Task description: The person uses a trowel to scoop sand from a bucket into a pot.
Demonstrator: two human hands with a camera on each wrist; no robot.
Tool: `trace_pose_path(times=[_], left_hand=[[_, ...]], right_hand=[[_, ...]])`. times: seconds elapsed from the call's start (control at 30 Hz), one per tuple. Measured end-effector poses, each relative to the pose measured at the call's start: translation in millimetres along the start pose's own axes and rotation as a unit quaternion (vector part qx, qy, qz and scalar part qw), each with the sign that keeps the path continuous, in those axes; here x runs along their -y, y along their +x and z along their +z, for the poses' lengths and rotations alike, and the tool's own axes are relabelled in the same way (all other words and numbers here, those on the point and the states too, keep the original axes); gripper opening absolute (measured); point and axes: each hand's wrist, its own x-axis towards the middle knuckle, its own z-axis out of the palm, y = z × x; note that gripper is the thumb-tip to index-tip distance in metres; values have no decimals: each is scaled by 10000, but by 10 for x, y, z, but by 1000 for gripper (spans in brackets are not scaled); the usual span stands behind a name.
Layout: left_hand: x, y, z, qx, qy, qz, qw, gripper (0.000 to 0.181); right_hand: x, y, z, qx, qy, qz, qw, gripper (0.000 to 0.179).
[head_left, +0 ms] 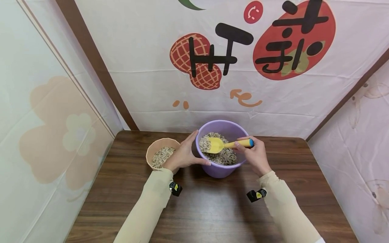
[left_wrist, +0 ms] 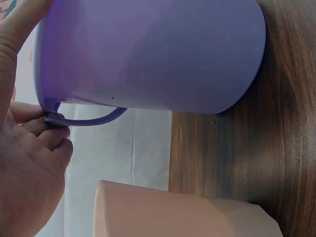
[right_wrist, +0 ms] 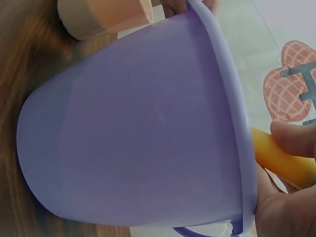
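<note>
A purple bucket (head_left: pixel 218 172), part filled with small grey-beige pebbles (head_left: pixel 228 157), stands upright on the table. My left hand (head_left: pixel 185 153) grips its left rim, thumb along the near side. In the left wrist view, curled fingers (left_wrist: pixel 47 133) hold it by the handle's hinge (left_wrist: pixel 55 118). My right hand (head_left: pixel 254 153) grips the orange-yellow handle of a yellow toy shovel (head_left: pixel 216 145) over the bucket. Pebbles lie on the shovel's blade, towards the left rim. Beside my left wrist is a peach-coloured pot (head_left: pixel 151 156) with similar pebbles inside.
The brown wood-grain table (head_left: pixel 212 216) carries both containers near its back edge. A white cloth backdrop (head_left: pixel 146 91) with printed peanuts and lettering rises right behind them. Pale floral cloth panels (head_left: pixel 57 141) flank the table. The bucket's thin purple bail (left_wrist: pixel 98 120) hangs down outside it.
</note>
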Motion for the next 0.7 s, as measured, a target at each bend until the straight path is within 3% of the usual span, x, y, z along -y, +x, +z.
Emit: trace_pose_path(times=[0.37,0.7], left_hand=[[0,-13,2,50,-182,-72,9998,141],[-4,-17,3,17,-258,-140,9996,141]], right_hand=[[2,-73,-73,-14,1000,327,9945,35],[38,-170,-178,-32,1688,-98,9856,37]])
